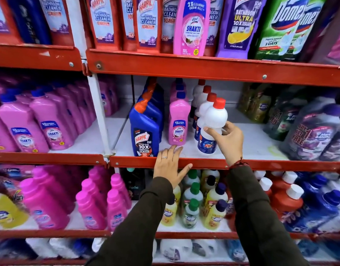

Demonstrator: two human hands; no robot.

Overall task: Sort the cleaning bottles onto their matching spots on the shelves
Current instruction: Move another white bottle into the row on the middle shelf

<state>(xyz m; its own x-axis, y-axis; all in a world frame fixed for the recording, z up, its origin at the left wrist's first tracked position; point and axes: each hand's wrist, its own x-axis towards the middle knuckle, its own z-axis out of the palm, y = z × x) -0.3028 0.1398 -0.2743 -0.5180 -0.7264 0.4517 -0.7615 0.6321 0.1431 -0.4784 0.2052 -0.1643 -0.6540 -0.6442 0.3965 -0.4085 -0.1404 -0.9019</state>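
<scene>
My right hand grips a white bottle with a red cap at the front of a row of the same white bottles on the middle shelf. It stands upright at the shelf's front edge. My left hand lies flat with fingers spread on the red shelf lip, its fingertips just below a pink Shakti bottle. A blue Harpic bottle stands left of the pink one, each heading its own row.
Bare white shelf lies right of the white bottles. Dark wrapped bottle packs fill the far right. Pink bottles fill the left bay. Red and purple cleaner bottles line the top shelf, with one pink Shakti bottle among them. Small yellow bottles stand below.
</scene>
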